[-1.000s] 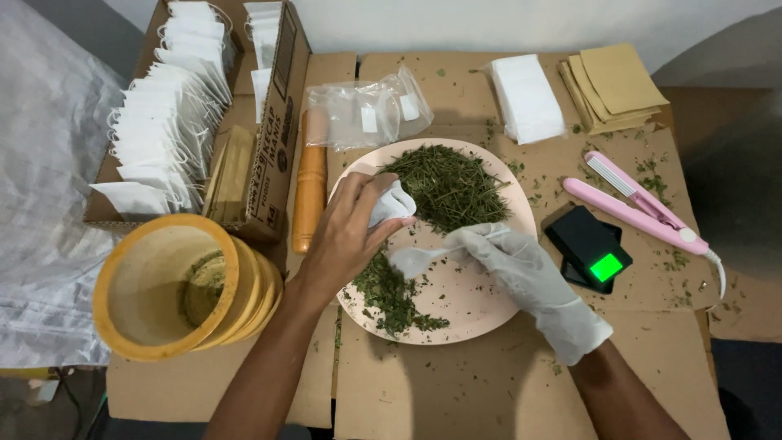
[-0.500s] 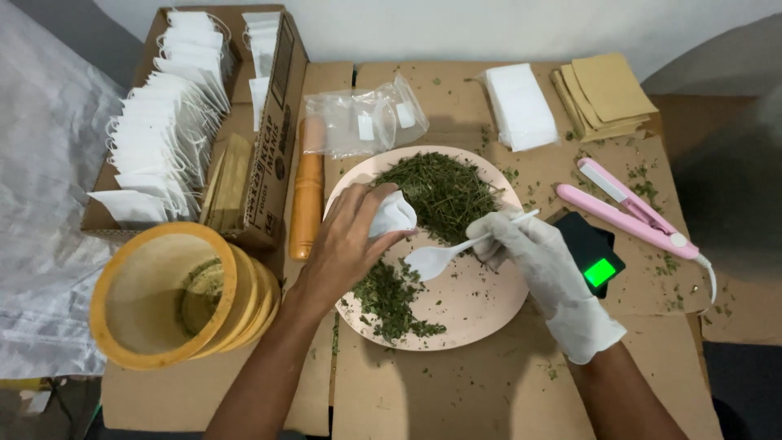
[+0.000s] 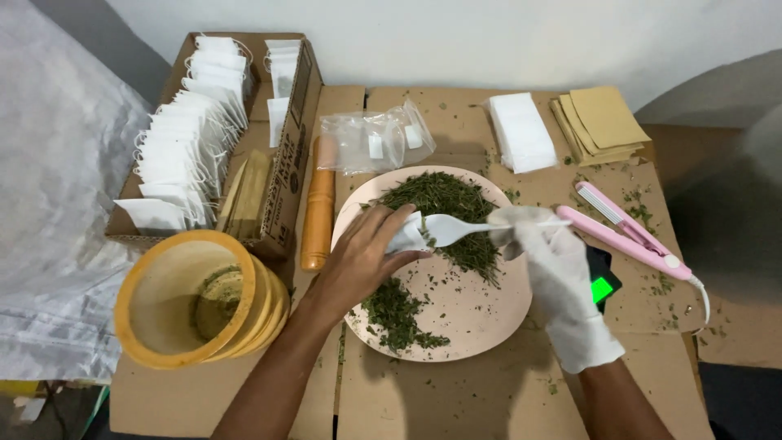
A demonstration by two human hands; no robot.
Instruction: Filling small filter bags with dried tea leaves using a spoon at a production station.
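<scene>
A pale pink plate [image 3: 481, 326] in the middle of the cardboard table holds two heaps of dried green herb, a big one [image 3: 444, 200] at the far side and a small one [image 3: 395, 314] near me. My bare left hand [image 3: 362, 261] rests over the plate and pinches a small white filter bag [image 3: 407, 235]. My right hand [image 3: 554, 269], in a white glove, holds a white plastic fork [image 3: 448, 230] whose head sits right at the bag's mouth.
An open cardboard box [image 3: 289, 163] of white stringed bags stands at the left. Stacked yellow bowls [image 3: 191, 301], a wooden roller [image 3: 319, 216], clear plastic bags [image 3: 371, 143], white [image 3: 521, 130] and tan [image 3: 603, 122] sheets, a pink sealer [image 3: 631, 236], a small black scale [image 3: 604, 281].
My right hand has lifted the fork from low on the plate up to the bag. The left hand and bag stayed almost still over the plate.
</scene>
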